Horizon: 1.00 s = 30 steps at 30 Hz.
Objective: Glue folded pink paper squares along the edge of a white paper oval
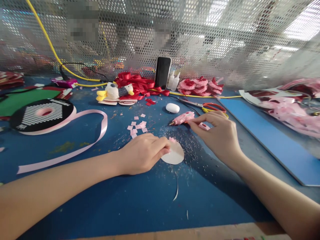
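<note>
Left hand (143, 151): closed on the upper-left edge of the white disc (176, 155), which is held down at the table (107, 206). A small pink bit (172, 139) is seen on the disc's far edge, by the left fingertips; whether it is stuck down can't be told. Right hand (217, 131): well apart from the left, beyond and right of the disc. Glue gun (183, 118) is touched by its fingertips; firm grip or loose touch can't be told. Gun is lying on its side, nozzle pointed left, just beyond the disc.

Step in hand, as judged: glue work on the disc, gun being handled. Next move calls for the disc to be kept steady and the nozzle to be kept clear of the left fingertips.

Around the disc: pink squares (143, 124) are scattered beyond it to the left. White case (172, 108) is placed straight beyond, past the gun; scissors (200, 104) beyond and right. Ribbon spool (45, 115) is laid well left, pink ribbon (104, 124) part unwound. Blue board (270, 136) is laid well right. Farthest beyond: red ribbon (135, 85) heaped, phone (163, 72) propped upright, flowers (195, 87) piled.
</note>
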### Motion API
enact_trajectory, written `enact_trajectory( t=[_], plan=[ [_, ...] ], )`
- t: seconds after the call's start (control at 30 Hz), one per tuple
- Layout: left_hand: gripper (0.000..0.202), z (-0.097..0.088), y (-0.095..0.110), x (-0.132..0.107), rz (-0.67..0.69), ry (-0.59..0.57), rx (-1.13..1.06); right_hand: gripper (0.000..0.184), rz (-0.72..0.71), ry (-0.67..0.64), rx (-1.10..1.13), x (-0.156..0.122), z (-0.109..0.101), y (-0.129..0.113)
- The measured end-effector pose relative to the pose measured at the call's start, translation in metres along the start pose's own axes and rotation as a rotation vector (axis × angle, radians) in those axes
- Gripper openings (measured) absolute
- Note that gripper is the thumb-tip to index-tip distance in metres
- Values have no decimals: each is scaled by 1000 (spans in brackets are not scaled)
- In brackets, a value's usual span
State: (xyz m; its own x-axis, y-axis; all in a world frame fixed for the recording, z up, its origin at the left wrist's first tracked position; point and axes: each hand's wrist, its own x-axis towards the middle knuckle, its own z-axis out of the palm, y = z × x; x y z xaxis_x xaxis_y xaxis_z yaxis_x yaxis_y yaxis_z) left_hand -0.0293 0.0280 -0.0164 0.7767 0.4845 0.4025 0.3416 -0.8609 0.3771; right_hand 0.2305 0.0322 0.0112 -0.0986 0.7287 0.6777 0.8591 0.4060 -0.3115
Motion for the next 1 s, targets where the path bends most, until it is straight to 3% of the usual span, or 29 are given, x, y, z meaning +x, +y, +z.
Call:
enact_trajectory(
  t=[0.1,0.2,0.3,0.4,0.63,0.73,0.93,1.0],
  plan=[
    [17,-3,2,1,-21,-3,-42,24,-80,-65,106,0,-3,-6],
    [16,-4,3,1,-37,3,-88,10,-257,-254,188,-2,-5,-15],
    [15,-5,3,0,-63,7,-91,29,-410,-374,180,-8,-4,-19],
    [13,-5,2,0,-67,17,-123,28,-502,-388,135,-12,-2,-17],
    [11,-6,3,0,-76,22,-172,12,-531,-413,96,-12,0,-14],
    [11,-6,4,0,-84,12,-201,11,-399,-368,200,-10,-1,-17],
    [11,-8,5,1,-139,-21,-252,21,245,-303,944,-2,-5,-21],
    [11,-8,5,2,-145,-27,-270,27,415,-306,1087,1,-6,-19]
  ],
)
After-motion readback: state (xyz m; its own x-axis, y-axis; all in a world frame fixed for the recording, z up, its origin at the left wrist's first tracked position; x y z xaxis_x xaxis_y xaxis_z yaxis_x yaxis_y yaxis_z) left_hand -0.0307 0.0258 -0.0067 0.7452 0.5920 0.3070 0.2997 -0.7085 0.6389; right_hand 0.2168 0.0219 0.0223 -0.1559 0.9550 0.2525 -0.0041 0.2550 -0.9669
